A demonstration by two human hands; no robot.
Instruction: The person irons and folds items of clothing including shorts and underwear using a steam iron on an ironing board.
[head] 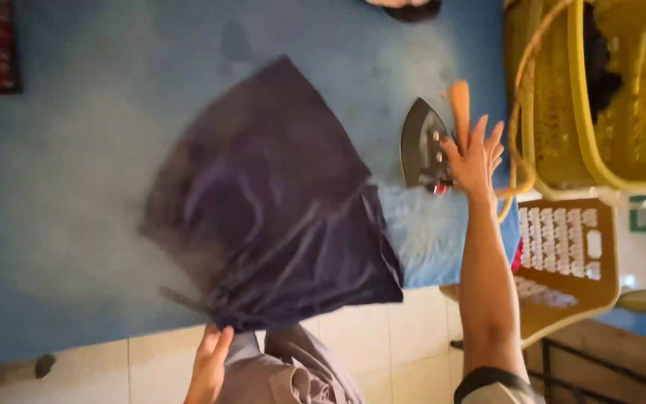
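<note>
On the blue table (pixel 54 224), your left hand (pixel 209 359) pinches the dark cloth's (pixel 278 202) near edge. Your right hand (pixel 476 153), fingers spread, reaches the iron (pixel 422 146) at right.

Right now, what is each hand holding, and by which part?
Left hand pinches the dark cloth at its near edge. Right hand is open beside the iron, at its wooden handle; no closed grip visible.

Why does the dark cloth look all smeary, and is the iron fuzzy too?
In the head view the dark cloth is smeared, its edges soft as if caught mid-motion; the left hand at its lower edge is a bit soft too. The iron looks sharper, and so does the right hand at its handle. The blue table cover has a pale, washed-out patch. The whole view appears turned sideways.
</note>
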